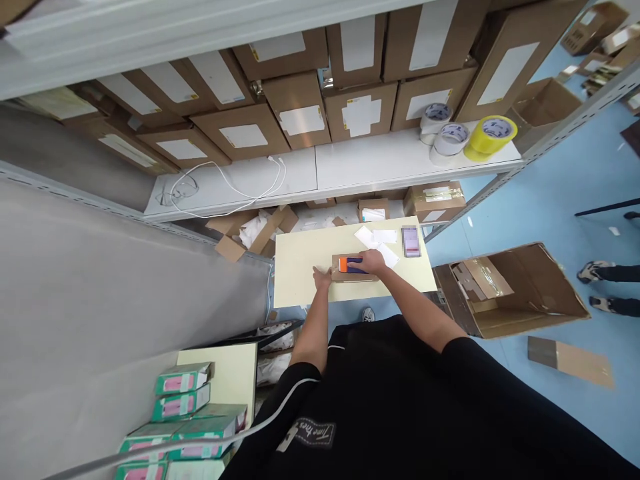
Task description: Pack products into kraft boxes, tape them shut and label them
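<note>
A small brown cardboard box (356, 275) lies flat on the pale yellow table. My right hand (373, 261) is closed round an orange and dark blue tape dispenser (344, 265), which rests on top of the box. At the box's left end is my left hand (322, 275), fingers spread, with its thumb side against the cardboard. White paper labels (384, 236) lie just beyond the box. A phone (411, 241) with a blurred screen sits at the table's right side.
Above the table (295, 267), a metal shelf (360, 163) holds boxes, a white cable (227, 180) and tape rolls (493, 133). A large open carton (540, 287) stands on the floor to the right. Green boxes (183, 403) are stacked lower left. Another person's legs (617, 273) show far right.
</note>
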Demonstrator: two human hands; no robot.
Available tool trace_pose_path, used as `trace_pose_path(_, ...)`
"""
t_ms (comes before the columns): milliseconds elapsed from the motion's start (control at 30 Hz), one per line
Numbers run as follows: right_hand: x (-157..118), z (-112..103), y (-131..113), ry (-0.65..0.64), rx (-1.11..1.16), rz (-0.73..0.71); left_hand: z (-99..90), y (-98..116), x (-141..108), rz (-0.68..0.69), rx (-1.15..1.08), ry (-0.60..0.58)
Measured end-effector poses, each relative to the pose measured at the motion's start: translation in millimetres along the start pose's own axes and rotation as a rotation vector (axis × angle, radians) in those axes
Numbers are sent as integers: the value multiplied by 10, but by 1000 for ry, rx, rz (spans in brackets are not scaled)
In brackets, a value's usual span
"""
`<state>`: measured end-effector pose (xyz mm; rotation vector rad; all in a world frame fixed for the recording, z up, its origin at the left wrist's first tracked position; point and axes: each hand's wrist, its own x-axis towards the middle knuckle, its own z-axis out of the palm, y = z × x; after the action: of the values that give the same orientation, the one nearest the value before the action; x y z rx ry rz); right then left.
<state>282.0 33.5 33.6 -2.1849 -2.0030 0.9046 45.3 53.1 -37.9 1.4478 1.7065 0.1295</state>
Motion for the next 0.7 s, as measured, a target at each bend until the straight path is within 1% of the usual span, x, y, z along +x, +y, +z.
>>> trace_pose_path(67, -3, -25, -23, -17, -23, 5, -75, 14, -10, 20, 18, 42)
trace_pose_path(100, -4, -44, -38, -28, -41, 8, -116, 32, -11, 75, -1, 24)
trace_pose_path(133, -4, -66, -54, -43, -59, 10, -157, 55, -9, 156, 0, -32)
trace_pose_path(200, 1, -119, -87, -75, -94, 14, -238, 109, -1, 312, 45, -194)
trace_pose_path(233, 5, -147, -104, -89, -108, 17, -277, 134, 5, 353, 84, -265)
trace_pose_path(267, 10, -176, -121, -100, -117, 17, -314, 155, 11, 367, 125, -309)
trace_pose_path(300, 14, -203, -141, -111, -122, 16, -350, 171, 16, 362, 161, -324)
trace_pose_path(400, 19, -273, -215, -134, -131, 5, -438, 190, 27, 328, 228, -303)
trace_pose_path(467, 8, -313, -258, -143, -140, 3, -474, 191, 30, 311, 264, -297)
trace_pose_path(533, -19, -362, -244, -148, -152, 19, -486, 190, 32, 285, 301, -303)
trace_pose_path(600, -69, -431, -125, -148, -160, 57, -478, 185, 35, 264, 333, -300)
trace_pose_path(700, -199, -575, 258, -147, -165, 141, -443, 166, 51, 274, 354, -285)
